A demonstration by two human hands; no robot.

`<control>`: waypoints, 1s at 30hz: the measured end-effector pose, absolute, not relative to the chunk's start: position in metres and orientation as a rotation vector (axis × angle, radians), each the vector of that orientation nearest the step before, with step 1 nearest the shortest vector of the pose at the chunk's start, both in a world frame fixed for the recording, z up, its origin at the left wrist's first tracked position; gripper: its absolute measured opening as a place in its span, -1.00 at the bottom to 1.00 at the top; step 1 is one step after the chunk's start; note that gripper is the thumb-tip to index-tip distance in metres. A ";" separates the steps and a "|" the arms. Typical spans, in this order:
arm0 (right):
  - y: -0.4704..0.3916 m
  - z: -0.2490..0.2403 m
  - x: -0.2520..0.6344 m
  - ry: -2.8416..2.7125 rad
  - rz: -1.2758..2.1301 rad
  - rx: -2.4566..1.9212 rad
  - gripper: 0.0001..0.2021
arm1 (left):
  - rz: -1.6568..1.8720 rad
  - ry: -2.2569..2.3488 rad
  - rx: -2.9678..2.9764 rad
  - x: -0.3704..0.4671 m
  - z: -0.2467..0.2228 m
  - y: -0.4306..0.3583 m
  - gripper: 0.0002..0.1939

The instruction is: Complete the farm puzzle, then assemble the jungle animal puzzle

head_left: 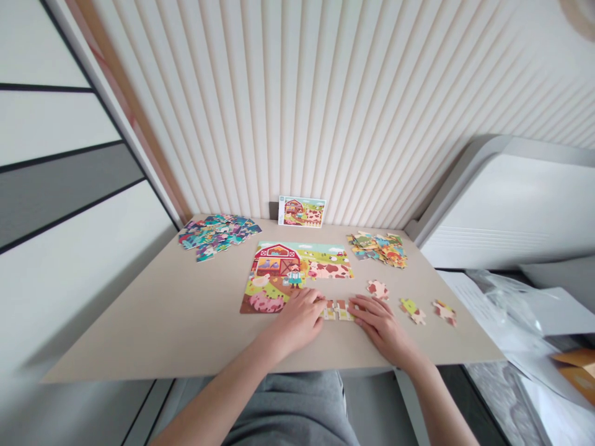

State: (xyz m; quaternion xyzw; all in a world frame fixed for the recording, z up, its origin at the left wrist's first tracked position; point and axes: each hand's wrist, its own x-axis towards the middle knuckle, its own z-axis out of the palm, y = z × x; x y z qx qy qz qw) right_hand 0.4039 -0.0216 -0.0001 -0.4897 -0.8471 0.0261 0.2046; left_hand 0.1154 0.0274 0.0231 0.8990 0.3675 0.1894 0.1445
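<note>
A partly joined farm jigsaw puzzle lies on the table, with a red barn, a farmer, a pig and a cow on it. At its lower right edge, my left hand has its fingertips on a fence jigsaw piece. My right hand grips a second fence piece from the right, its fingers close together. The two pieces lie side by side between my hands, partly covered by the fingers. Just above my right hand is a loose cow-patterned piece.
Two more loose pieces, one green and one brown-and-white, lie to the right. A purple-teal pile of pieces is back left; a yellow-orange pile is back right. A picture card leans against the ribbed wall.
</note>
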 end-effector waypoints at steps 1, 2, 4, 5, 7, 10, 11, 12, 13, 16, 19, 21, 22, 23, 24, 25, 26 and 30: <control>-0.022 0.000 0.404 -2.357 0.075 -1.366 -0.62 | 0.557 1.055 2.592 0.116 0.022 0.028 -0.67; -0.022 0.000 0.404 -2.354 0.080 -1.369 -0.62 | 0.566 1.055 2.593 0.116 0.022 0.028 -0.67; -0.022 0.001 0.403 -2.345 0.089 -1.379 -0.63 | 0.582 1.057 2.594 0.116 0.021 0.028 -0.65; -0.022 0.001 0.403 -2.342 0.092 -1.383 -0.63 | 0.586 1.057 2.596 0.117 0.020 0.028 -0.64; -0.022 0.002 0.403 -2.345 0.094 -1.384 -0.63 | 0.591 1.058 2.598 0.117 0.020 0.028 -0.64; -0.022 0.002 0.404 -2.356 0.106 -1.378 -0.61 | 0.591 1.049 2.599 0.118 0.019 0.027 -0.64; -0.022 0.002 0.404 -2.357 0.114 -1.379 -0.61 | 0.592 1.050 2.599 0.118 0.019 0.027 -0.64; -0.022 0.001 0.404 -2.358 0.123 -1.380 -0.61 | 0.593 1.051 2.598 0.118 0.019 0.027 -0.64; -0.022 0.001 0.404 -2.357 0.130 -1.381 -0.61 | 0.594 1.052 2.597 0.118 0.018 0.027 -0.65; -0.021 0.000 0.405 -2.355 0.134 -1.372 -0.62 | 0.598 1.045 2.603 0.119 0.019 0.027 -0.68; -0.021 0.000 0.405 -2.355 0.117 -1.360 -0.62 | 0.594 1.020 2.622 0.121 0.019 0.027 -0.70; -0.020 0.001 0.404 -2.356 0.109 -1.361 -0.63 | 0.593 1.016 2.627 0.121 0.019 0.027 -0.69; -0.021 0.001 0.404 -2.357 0.104 -1.359 -0.63 | 0.595 1.020 2.629 0.122 0.019 0.027 -0.68; -0.021 0.001 0.403 -2.357 0.096 -1.355 -0.62 | 0.597 1.025 2.631 0.122 0.019 0.027 -0.68; -0.021 0.002 0.403 -2.359 0.087 -1.350 -0.62 | 0.600 1.029 2.634 0.123 0.019 0.026 -0.67; -0.021 0.003 0.402 -2.359 0.076 -1.344 -0.61 | 0.604 1.034 2.640 0.123 0.020 0.025 -0.66; -0.022 0.004 0.401 -2.360 0.064 -1.341 -0.60 | 0.607 1.040 2.648 0.124 0.020 0.024 -0.64; -0.025 0.008 0.399 -2.408 0.021 -1.334 -0.56 | 0.573 1.036 2.729 0.126 0.023 0.018 -0.58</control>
